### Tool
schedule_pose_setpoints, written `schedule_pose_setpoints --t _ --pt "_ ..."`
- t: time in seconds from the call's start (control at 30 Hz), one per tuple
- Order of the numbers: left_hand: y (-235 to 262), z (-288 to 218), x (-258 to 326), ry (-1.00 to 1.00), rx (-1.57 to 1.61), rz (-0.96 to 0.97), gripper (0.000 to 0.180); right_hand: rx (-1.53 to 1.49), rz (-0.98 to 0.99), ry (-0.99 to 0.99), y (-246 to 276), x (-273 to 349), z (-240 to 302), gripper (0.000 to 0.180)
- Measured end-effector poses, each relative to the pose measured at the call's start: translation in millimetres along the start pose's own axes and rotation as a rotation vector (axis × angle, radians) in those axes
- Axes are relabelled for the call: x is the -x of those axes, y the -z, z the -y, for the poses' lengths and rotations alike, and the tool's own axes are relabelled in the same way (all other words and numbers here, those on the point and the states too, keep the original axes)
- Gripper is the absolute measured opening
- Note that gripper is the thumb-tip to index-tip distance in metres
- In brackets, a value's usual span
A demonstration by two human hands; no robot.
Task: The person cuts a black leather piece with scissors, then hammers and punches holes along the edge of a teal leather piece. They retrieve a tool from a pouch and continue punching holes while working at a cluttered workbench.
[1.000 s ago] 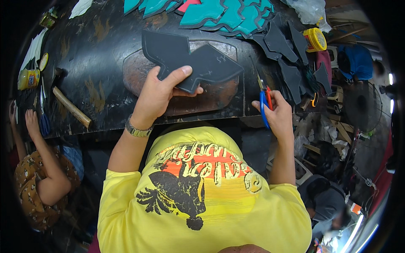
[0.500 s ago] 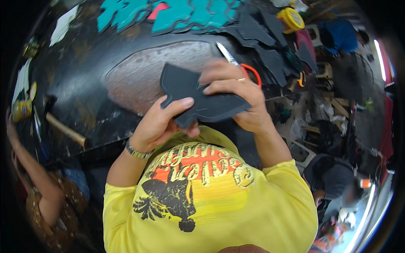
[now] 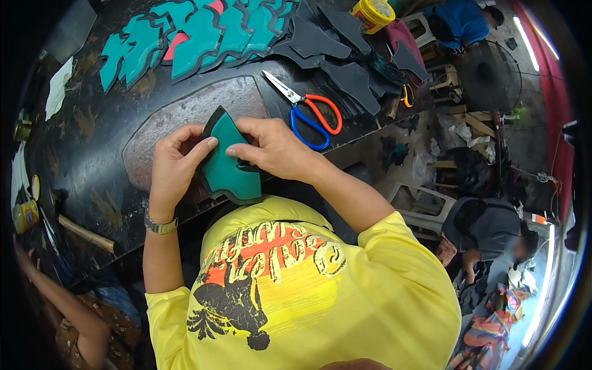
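Between my hands is a cut leather-like piece (image 3: 229, 166), green on the face turned up, with a black border along its edges. My left hand (image 3: 179, 161) pinches its left edge, thumb on top. On the other side my right hand (image 3: 265, 148) grips the upper right edge, with thumb and fingers closed on it. The piece is held tilted above the near edge of a flat stone slab (image 3: 191, 102) set on the dark table. Beyond my right hand lie scissors (image 3: 300, 106) with one red and one blue handle, blades apart.
Overlapping green pieces (image 3: 197, 43) with black borders lie at the back, and black pieces (image 3: 351, 80) to their right. A yellow tub (image 3: 372, 15) stands behind. At left are a hammer (image 3: 86, 234), a yellow jar (image 3: 26, 216) and a co-worker's arm (image 3: 61, 302).
The piece has turned from its black side to its green side and now stands more upright. My right hand has shifted left and down, uncovering the scissors. The view has shifted too.
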State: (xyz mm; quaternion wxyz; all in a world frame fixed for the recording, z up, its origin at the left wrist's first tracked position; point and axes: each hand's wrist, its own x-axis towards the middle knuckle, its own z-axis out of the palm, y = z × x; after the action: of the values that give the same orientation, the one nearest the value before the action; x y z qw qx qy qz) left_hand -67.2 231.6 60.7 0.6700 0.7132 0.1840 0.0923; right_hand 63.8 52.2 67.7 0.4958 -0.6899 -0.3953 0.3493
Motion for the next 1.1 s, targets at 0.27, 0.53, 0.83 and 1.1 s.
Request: schedule_pose_setpoints --t 0.27,0.53,0.83,1.1 --pt "-3.3 -5.8 -1.0 -0.066 -0.44 -0.067 0.024 0.265 -0.524 0.151 105.9 31.6 8.6 0.012" --pt "-6.7 -13.1 -4.0 -0.039 -0.473 -0.059 0.026 1.037 -0.952 -0.531 283.5 93.9 -54.0 0.026" --pt "-3.9 -9.8 -1.6 0.012 -0.367 -0.059 0.027 0.656 -1.038 -0.551 298.0 112.6 -126.9 0.025" --pt "-1.8 -6.3 -3.8 -0.009 -0.384 -0.036 0.022 0.957 -1.384 -0.507 362.2 92.5 -128.6 0.044"
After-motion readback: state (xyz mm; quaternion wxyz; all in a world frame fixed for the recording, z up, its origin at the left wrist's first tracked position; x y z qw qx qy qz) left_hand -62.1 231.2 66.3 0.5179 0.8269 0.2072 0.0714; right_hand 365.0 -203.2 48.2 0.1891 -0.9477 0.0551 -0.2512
